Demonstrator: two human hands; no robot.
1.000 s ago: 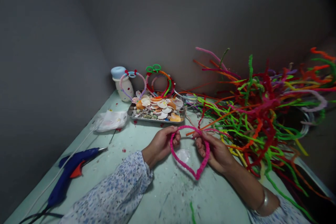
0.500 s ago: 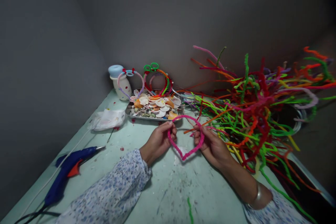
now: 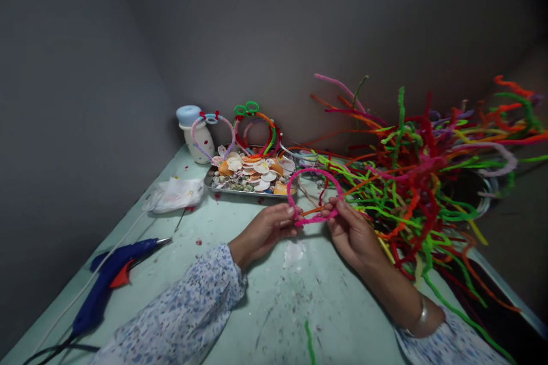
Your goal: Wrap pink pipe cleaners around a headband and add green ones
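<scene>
Between my two hands is a loop of pink pipe cleaner (image 3: 315,171), held above the table. My left hand (image 3: 274,224) pinches its lower left side, fingers closed on it. At the lower right side my right hand (image 3: 350,228) grips the same loop between thumb and fingers. The loop's pointed corner shows beside my left fingertips. Behind my hands stands a metal tray (image 3: 252,195) filled with shells (image 3: 257,170) and small stones.
A large tangle of coloured pipe cleaners (image 3: 411,182) covers the right side. Left lie a blue glue gun (image 3: 98,291) and a white plastic packet (image 3: 176,194). A lidded bottle (image 3: 196,137) and decorated headbands (image 3: 234,134) stand behind. A green piece (image 3: 309,342) lies in front.
The pink loop has turned and risen slightly, so its point has swung from the bottom to the lower left. Both my hands have shifted a little to the right along it.
</scene>
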